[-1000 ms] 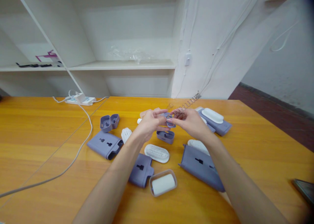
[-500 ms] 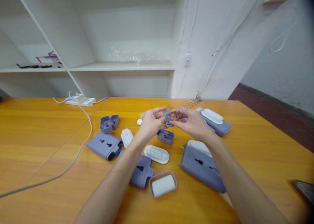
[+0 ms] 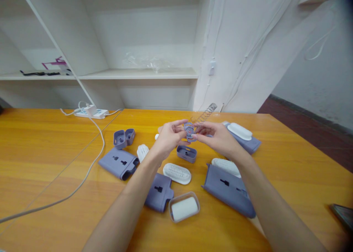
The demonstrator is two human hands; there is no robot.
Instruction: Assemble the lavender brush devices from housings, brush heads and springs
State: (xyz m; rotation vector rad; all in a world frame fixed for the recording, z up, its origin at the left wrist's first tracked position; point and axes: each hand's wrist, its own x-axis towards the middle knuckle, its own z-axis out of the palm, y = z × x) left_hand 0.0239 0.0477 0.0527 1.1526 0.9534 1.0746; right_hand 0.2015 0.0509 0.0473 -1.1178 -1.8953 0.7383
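Note:
Above the table, my left hand (image 3: 171,136) grips a small purple plastic part (image 3: 189,131) with a round opening. From the other side, my right hand (image 3: 213,136) pinches the same part and the near end of a long metal spring (image 3: 205,115). The spring's free end sticks up and away to the right. Just below the hands stands a small purple open box (image 3: 186,154) with a peg inside. Nearer to me lies a white oval bristle piece (image 3: 177,173). How the spring's near end meets the part is hidden by my fingers.
Left are paired purple boxes (image 3: 124,138), a purple housing (image 3: 118,163) and a white ribbed piece (image 3: 142,152). In front lie another housing (image 3: 160,193) and a clear tray (image 3: 184,207). A larger housing (image 3: 228,189) lies right. A cable (image 3: 91,171) crosses the left side.
The spring has swung from leaning far right to pointing more upright, its free end moving left and up. Both hands stay at nearly the same place around the purple part.

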